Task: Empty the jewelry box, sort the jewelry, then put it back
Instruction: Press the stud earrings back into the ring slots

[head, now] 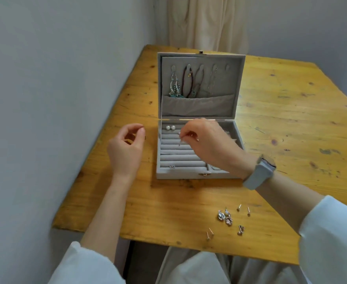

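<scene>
- Grey velvet is lining the jewelry box (199,175) that we are working over; it is sitting open on the wooden table (281,103), its lid (201,58) standing upright at the back.
- Our right hand (209,140) is reaching over the padded rolls in the box and pinching a small stud earring (179,138) between thumb and fingertips, its pin pointing down at the rolls.
- Our left hand (127,146) is hovering just left of the box, fingers curled with thumb and forefinger nearly meeting; whether they are gripping anything, we cannot tell.
- Two pearl studs (170,127) are sitting in the back roll, and another small piece (172,166) is sitting in the front one.
- Necklaces (189,83) are hanging from hooks inside the lid, dipping into its pocket.
- Loose earrings (229,219) are lying scattered on the table near our right sleeve (332,238).
- We are wearing a grey watch (260,173) on the right wrist.
</scene>
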Demonstrator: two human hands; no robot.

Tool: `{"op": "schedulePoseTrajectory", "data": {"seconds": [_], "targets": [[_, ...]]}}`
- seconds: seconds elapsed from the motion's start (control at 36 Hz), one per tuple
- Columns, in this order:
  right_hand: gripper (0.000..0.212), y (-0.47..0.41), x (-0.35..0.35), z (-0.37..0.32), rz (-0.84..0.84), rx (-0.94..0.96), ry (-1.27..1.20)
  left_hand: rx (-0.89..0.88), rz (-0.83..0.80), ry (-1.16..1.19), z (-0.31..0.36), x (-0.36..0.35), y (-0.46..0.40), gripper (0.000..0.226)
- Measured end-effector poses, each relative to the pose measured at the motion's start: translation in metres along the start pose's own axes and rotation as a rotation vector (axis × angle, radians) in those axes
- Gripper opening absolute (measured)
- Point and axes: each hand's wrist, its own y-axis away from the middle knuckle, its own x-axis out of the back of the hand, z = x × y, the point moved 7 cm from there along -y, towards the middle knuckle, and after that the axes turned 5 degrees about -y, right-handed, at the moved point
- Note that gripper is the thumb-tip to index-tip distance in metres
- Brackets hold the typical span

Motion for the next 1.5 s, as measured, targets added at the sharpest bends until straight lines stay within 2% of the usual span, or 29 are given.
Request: {"op": "schedulePoseTrajectory", "data": {"seconds": [0.14, 0.25, 0.33, 0.42, 0.58, 0.72, 0.89, 1.06, 1.17, 1.25, 1.5], "targets": [[0.019, -0.012, -0.031, -0.011, -0.42, -0.062, -0.195, 0.021, 0.039, -0.037, -0.022, -0.014, -0.021, 0.009], [0.022, -0.023, -0.045, -0.006, -0.543, -0.084, -0.146, 0.021, 0.057, -0.06, -0.035, -0.015, -0.019, 0.009], [0.013, -0.03, -0.054, -0.001, -0.558, -0.126, -0.16, -0.024, 0.045, -0.084, -0.035, -0.016, -0.02, 0.009], [0.007, -0.035, -0.059, 0.003, -0.54, -0.146, -0.158, -0.039, 0.038, -0.086, -0.036, -0.018, -0.022, 0.009], [0.007, -0.044, -0.058, 0.007, -0.425, -0.13, -0.119, -0.034, 0.049, -0.064, -0.038, -0.017, -0.023, 0.009], [0.009, -0.047, -0.061, 0.009, -0.394, -0.136, -0.115, -0.024, 0.04, -0.031, -0.037, -0.016, -0.022, 0.009], [0.002, -0.048, -0.062, 0.009, -0.319, -0.113, -0.064, -0.006, 0.024, -0.007, -0.037, -0.017, -0.023, 0.009], [0.011, -0.04, -0.058, 0.011, -0.264, -0.087, -0.141, 0.037, -0.003, 0.11, -0.033, -0.016, -0.021, 0.009], [0.006, -0.038, -0.044, 0.015, -0.059, -0.101, -0.307, 0.031, -0.064, 0.245, -0.025, -0.018, -0.019, 0.014], [0.01, -0.04, -0.037, 0.013, 0.029, -0.09, -0.389, 0.007, -0.12, 0.28, -0.021, -0.023, -0.016, 0.021], [0.006, -0.042, -0.041, 0.008, 0.043, -0.083, -0.429, -0.004, -0.151, 0.319, -0.018, -0.028, -0.013, 0.033]]}}
